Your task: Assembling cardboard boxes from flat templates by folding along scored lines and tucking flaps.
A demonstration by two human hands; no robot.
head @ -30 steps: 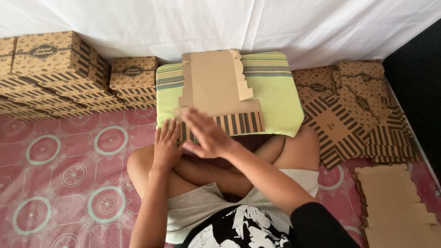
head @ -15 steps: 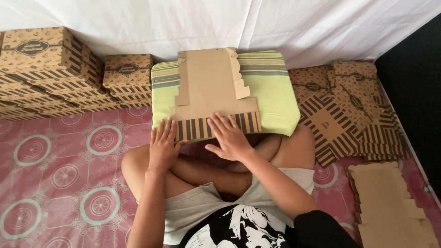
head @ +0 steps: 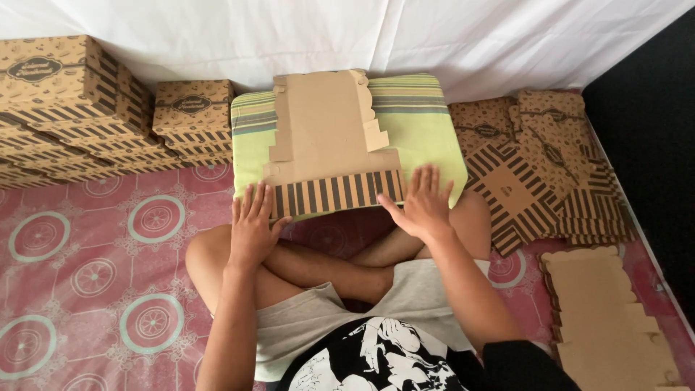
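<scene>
Both hands have moved apart since a second ago: they were bunched together at the middle of the striped flap, now they sit at its two ends. Left hand (head: 253, 228) is flat, fingers spread, pressing the near-left corner of the flat cardboard box blank (head: 329, 145). Right hand (head: 421, 204) is also flat and spread, palm down at the near-right end of the striped flap (head: 334, 194), partly on the pillow. Neither hand grips anything; both are released and pressing. My read: the flap crease is being flattened along its full width, so the blank is not yet folded up.

The blank lies plain side up on a green striped pillow (head: 427, 127), across the person's crossed legs (head: 318, 264), on a pink patterned floor mat (head: 87, 275).

Containers, near to far:
- Right, nearest: stack of plain-side-up blanks (head: 608, 318), unfolded.
- Right, further: heap of printed blanks (head: 543, 166), flat, loosely fanned.
- Left, far: assembled boxes (head: 65, 101) stacked against the white sheet (head: 434, 36), lids shut; contents cannot be seen.
- One more closed box (head: 192, 108) just left of the pillow, on top of a short stack.
</scene>
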